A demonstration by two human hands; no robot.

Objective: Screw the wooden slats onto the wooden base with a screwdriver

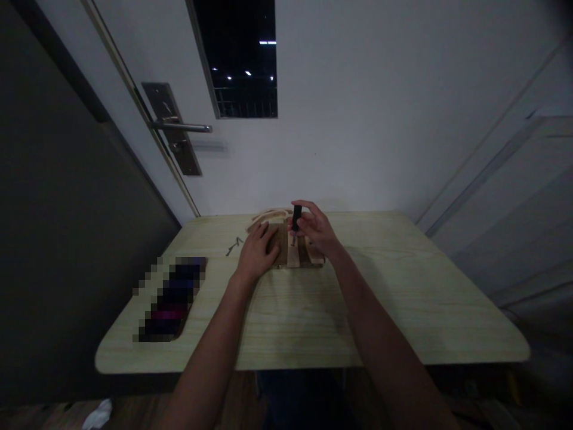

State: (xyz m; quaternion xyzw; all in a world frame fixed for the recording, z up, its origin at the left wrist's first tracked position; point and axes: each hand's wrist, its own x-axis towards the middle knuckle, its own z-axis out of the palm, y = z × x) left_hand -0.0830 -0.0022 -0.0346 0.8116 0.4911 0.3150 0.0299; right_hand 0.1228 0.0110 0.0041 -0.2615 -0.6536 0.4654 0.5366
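Observation:
My right hand (316, 229) is closed around the black handle of a screwdriver (296, 216), held nearly upright. Its metal shaft points down at a light wooden strip (293, 257). That strip lies across a brown board-like piece (281, 254), and a second pale strip (314, 255) sits under and beside my right hand. Flat on the left part of the brown piece rests my left hand (258, 251), fingers spread. Behind it curves a pale wooden band (271, 216), partly covered by my fingers. Whether the screwdriver tip touches a screw is too small to tell.
Several small dark screw-like bits (234, 245) lie left of my left hand. A phone-like object (172, 298), blurred by pixels, lies on the left of the pale table (304, 322). Beyond the table's back edge stands a white door (358, 119) with a metal handle (183, 127).

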